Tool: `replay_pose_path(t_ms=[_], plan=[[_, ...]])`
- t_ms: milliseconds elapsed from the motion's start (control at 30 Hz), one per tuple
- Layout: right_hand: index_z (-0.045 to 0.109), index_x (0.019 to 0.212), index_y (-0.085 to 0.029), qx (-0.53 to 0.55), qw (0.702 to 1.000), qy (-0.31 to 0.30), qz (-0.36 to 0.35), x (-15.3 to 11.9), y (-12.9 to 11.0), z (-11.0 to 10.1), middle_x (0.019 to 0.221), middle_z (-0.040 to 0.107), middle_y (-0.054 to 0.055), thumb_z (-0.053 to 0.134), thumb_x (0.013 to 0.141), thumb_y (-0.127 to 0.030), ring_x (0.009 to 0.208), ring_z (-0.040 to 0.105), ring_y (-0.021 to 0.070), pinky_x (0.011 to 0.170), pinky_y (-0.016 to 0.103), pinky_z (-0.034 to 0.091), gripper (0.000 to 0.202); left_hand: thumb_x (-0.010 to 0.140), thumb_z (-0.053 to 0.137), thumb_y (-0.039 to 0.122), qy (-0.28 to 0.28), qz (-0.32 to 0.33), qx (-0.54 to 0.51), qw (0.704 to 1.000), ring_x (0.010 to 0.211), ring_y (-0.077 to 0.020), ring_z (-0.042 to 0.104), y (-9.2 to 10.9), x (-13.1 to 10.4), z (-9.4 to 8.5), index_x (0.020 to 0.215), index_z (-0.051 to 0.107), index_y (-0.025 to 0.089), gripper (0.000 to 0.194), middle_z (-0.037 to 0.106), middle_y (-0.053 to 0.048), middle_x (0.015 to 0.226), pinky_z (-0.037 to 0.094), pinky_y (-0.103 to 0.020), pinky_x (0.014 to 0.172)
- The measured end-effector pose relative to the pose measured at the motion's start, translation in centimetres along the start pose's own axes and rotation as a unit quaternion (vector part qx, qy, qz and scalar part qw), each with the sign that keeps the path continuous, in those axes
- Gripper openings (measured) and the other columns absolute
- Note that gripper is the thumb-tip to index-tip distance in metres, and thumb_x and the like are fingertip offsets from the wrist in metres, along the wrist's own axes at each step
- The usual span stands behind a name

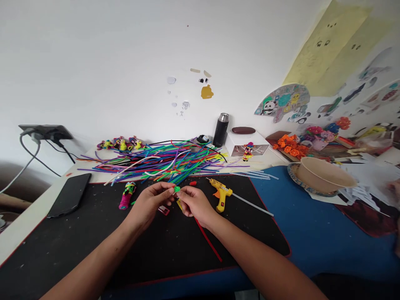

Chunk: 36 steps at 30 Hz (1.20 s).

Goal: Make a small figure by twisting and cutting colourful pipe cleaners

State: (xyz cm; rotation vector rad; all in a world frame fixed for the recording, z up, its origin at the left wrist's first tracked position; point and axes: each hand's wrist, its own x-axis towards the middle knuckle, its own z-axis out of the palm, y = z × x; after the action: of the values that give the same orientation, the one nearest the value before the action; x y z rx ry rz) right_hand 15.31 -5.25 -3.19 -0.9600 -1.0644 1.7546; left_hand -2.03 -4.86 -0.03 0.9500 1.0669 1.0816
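Both hands meet over the black mat (150,254). My left hand (156,200) and my right hand (193,203) pinch a small green piece (177,189) between their fingertips. A red pipe cleaner (208,241) lies below my right hand. Left of my left hand is a figure (127,195) with a pink lower part and green and black above. The yellow glue gun (221,195) rests to the right, a clear glue stick (253,204) reaching from its back. A small red coil (193,183) sits just beyond the hands.
Many coloured pipe cleaners (162,160) are heaped behind the mat. A phone (70,195) lies at the left. At the back stand a black flask (221,130) and a white box (245,143). A beige bowl (326,175) is at the right.
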Motion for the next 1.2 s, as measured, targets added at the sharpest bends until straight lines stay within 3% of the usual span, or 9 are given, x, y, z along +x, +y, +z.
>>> replay_pose_path(t_ms=[267, 567, 867, 1033, 1200], plan=[[0.061, 0.084, -0.02, -0.01, 1.0, -0.003, -0.001, -0.1, 0.0, 0.2, 0.049, 0.051, -0.009, 0.077, 0.077, -0.066, 0.036, 0.041, 0.0074, 0.038, 0.023, 0.02, 0.049, 0.065, 0.094, 0.045, 0.006, 0.051, 0.095, 0.994, 0.07, -0.0181, 0.066, 0.1, 0.1, -0.4, 0.088, 0.083, 0.019, 0.036, 0.076, -0.004, 0.078, 0.054, -0.028, 0.065], [0.059, 0.082, -0.02, -0.045, 0.998, -0.007, -0.036, 0.1, 0.5, 0.6, 0.047, 0.05, -0.009, 0.072, 0.086, -0.062, 0.035, 0.041, 0.0077, 0.041, 0.023, 0.024, 0.044, 0.069, 0.09, 0.048, 0.045, 0.088, 0.127, 0.987, 0.072, -0.0184, 0.065, -0.6, 0.3, 0.0, 0.09, 0.083, 0.019, 0.036, 0.077, -0.004, 0.082, 0.052, -0.028, 0.065], [0.058, 0.083, -0.021, -0.095, 0.995, -0.002, -0.04, 0.3, 1.2, 0.8, 0.048, 0.05, -0.009, 0.066, 0.09, -0.065, 0.035, 0.042, 0.0084, 0.042, 0.024, 0.028, 0.045, 0.065, 0.092, 0.05, 0.055, 0.084, 0.152, 0.983, 0.077, -0.0229, 0.071, -0.5, 0.3, 0.2, 0.09, 0.082, 0.02, 0.04, 0.08, -0.006, 0.09, 0.06, -0.032, 0.073], [0.06, 0.084, -0.02, -0.129, 0.991, -0.02, -0.036, -0.2, 0.6, 1.1, 0.051, 0.051, -0.008, 0.064, 0.095, -0.056, 0.036, 0.042, 0.0084, 0.042, 0.024, 0.03, 0.037, 0.068, 0.09, 0.047, 0.062, 0.095, 0.183, 0.977, 0.075, -0.0223, 0.071, -0.5, 0.5, -0.1, 0.089, 0.082, 0.02, 0.035, 0.08, -0.005, 0.087, 0.057, -0.03, 0.068], [0.057, 0.079, -0.021, -0.192, 0.98, -0.042, -0.031, -0.9, 0.3, 1.5, 0.051, 0.052, -0.007, 0.062, 0.1, -0.044, 0.039, 0.046, 0.0092, 0.045, 0.023, 0.033, 0.032, 0.077, 0.08, 0.04, 0.095, 0.137, 0.284, 0.944, 0.082, -0.0256, 0.072, -0.6, 0.4, -0.3, 0.09, 0.083, 0.023, 0.022, 0.082, -0.005, 0.092, 0.055, -0.033, 0.076]])
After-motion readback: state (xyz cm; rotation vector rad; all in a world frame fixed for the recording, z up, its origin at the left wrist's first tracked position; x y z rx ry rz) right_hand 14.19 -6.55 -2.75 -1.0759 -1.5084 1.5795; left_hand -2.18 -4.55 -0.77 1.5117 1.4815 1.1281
